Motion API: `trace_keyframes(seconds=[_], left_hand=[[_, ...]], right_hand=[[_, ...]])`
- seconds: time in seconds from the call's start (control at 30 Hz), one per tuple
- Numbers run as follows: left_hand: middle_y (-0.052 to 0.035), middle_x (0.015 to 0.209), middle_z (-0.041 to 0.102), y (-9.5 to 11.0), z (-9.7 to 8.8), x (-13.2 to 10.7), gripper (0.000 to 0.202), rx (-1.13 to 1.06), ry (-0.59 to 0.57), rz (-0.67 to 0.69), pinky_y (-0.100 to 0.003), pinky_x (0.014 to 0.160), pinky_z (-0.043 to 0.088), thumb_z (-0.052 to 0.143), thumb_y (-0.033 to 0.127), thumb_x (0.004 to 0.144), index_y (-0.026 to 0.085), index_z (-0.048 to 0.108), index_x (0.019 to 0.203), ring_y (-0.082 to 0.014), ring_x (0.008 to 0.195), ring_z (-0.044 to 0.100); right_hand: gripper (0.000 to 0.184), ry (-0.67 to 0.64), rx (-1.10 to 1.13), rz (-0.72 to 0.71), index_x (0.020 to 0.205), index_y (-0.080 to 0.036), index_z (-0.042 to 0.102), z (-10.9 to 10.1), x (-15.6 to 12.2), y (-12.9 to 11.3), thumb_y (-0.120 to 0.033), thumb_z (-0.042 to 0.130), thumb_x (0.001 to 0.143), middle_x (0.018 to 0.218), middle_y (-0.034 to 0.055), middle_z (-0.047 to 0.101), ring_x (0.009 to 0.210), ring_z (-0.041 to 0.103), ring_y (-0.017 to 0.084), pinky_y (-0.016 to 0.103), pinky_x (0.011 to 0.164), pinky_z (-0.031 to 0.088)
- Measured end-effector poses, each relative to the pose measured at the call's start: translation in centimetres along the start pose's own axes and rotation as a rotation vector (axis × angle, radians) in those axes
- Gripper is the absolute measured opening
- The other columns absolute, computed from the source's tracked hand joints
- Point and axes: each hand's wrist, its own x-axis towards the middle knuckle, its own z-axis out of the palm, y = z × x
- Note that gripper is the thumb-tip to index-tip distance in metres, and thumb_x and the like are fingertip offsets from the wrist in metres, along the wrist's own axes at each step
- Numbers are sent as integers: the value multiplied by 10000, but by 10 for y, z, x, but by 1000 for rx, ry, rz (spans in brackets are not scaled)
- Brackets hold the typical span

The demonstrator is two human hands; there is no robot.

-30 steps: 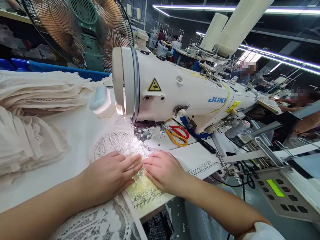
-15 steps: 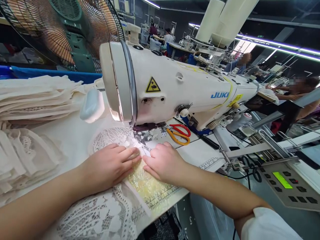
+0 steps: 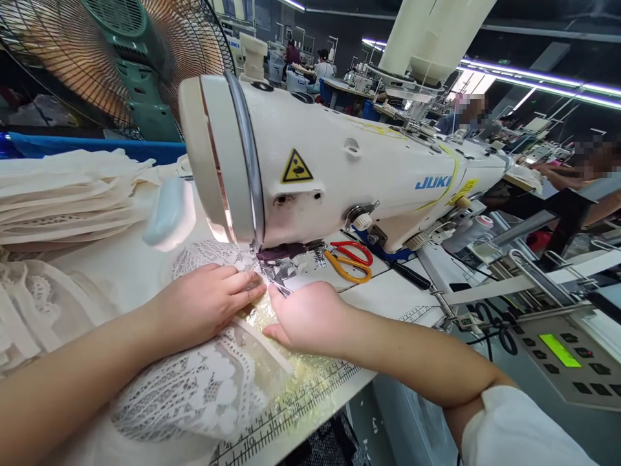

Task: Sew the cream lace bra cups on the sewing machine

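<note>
White lace fabric (image 3: 194, 395) lies on the machine bed, and its far part runs up to the presser foot (image 3: 274, 272) of a sewing machine (image 3: 310, 155). My left hand (image 3: 208, 304) rests flat on the lace, fingers stretched toward the needle area. Close by on its right, my right hand (image 3: 310, 317) is closed, its thumb low and its other fingers curled out of sight. A slim metal piece shows at its fingertips; whether the hand grips it or it belongs to the machine is unclear. The needle point is hidden.
Scissors (image 3: 352, 259) with red and orange handles lie behind my right hand. Stacked cream fabric pieces (image 3: 63, 194) are at left, near a fan (image 3: 130, 65). A ruler strip (image 3: 301, 404) edges the bed; a control panel (image 3: 565, 356) stands at right. Other people work beyond.
My right hand has turned so its back covers more of its fingers. The left hand and lace have shifted slightly, baring more ruler. The camera view has moved a little.
</note>
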Motion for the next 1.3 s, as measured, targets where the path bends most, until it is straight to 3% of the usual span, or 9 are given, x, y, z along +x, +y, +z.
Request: trace_keyframes(seconds=[0.37,0.6,0.77,0.83,0.93,1.03,1.13,1.2,1.3], left_hand=[[-106,1086,712,-26,5,6,475,104,25,67,-372,669,502,329,65,829,143,653,1167,-253,829,652],[-65,1069,672,-11,-14,4,511,98,-101,-170,-339,790,443,208,62,929,149,623,1213,-217,975,583],[-76,1093,667,12,-34,2,380,-309,-23,-179,-321,822,434,306,189,940,178,678,1017,-200,965,576],[-39,1066,671,21,-35,3,343,-512,-102,-118,-290,815,435,415,155,846,234,671,1060,-179,960,587],[-32,876,675,28,-33,8,296,-624,-271,-106,-286,741,436,478,156,701,235,697,884,-186,833,600],[-18,674,601,25,-34,16,198,-766,-276,-266,-262,599,414,466,315,761,196,617,711,-155,636,536],[25,578,480,21,-39,22,280,-894,-103,-570,-240,500,365,475,469,736,199,511,671,-124,536,438],[41,551,413,21,-40,25,314,-886,4,-727,-239,471,334,439,519,725,214,431,652,-115,507,389],[43,550,392,24,-38,26,308,-800,64,-821,-246,476,328,369,526,753,225,378,683,-122,504,379]], right_hand=[[659,22,-13,-20,1502,-60,286,9,3,-1,-357,478,945,671,111,690,596,633,231,349,545,447],[667,75,53,-7,1483,-48,322,15,-10,6,-408,476,944,751,123,706,656,650,239,339,542,444],[515,294,151,-270,1381,-217,474,41,-26,11,-408,532,906,865,51,684,736,618,201,279,528,391],[279,321,156,-397,1151,-255,622,49,-29,8,-324,486,918,856,22,667,709,582,167,252,500,350],[217,375,162,-458,925,-214,662,53,-29,3,-219,445,919,895,27,671,772,574,162,251,535,376],[266,567,278,-358,1071,-170,646,52,-30,5,-153,436,908,1072,86,661,926,584,187,294,737,467],[486,758,512,-147,1399,-135,429,55,-36,4,-271,457,934,1221,161,583,1009,571,214,360,872,478],[643,705,621,-154,1491,-151,281,59,-41,-4,-389,487,930,1147,141,607,939,587,211,354,824,499],[536,540,642,-284,1359,-160,492,63,-42,-23,-403,566,888,995,93,659,873,604,203,308,775,496]])
